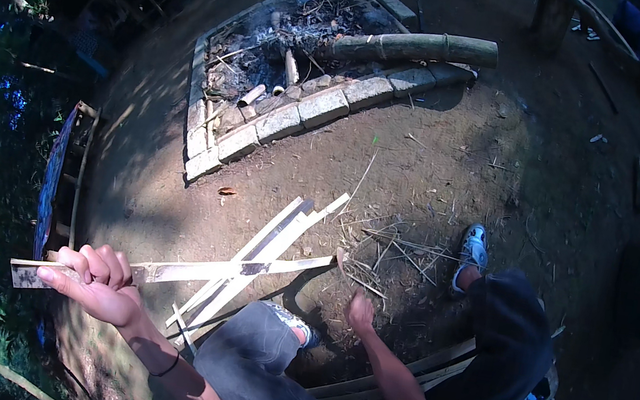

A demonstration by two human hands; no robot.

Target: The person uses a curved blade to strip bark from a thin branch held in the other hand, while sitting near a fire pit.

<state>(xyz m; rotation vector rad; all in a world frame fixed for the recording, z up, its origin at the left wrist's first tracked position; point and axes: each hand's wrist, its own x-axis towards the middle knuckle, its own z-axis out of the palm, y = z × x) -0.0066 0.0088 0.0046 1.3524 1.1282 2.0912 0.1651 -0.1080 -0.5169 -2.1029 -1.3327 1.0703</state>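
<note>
My left hand, raised at the left, is wrapped round one end of a long split bamboo strip. The strip runs right across the ground, over other pale bamboo strips lying crossed beneath it. My right hand is closed low between my knees. From its fist a narrow curved blade seems to reach up to the strip's far end. Its handle is hidden in my fingers. Thin shavings and splinters litter the dirt just beyond the right hand.
Ahead is a fire pit edged with bricks, holding ash, charred sticks and a thick bamboo pole laid over its edge. My shoes stand on either side of the shavings. A low wooden bench is at the left.
</note>
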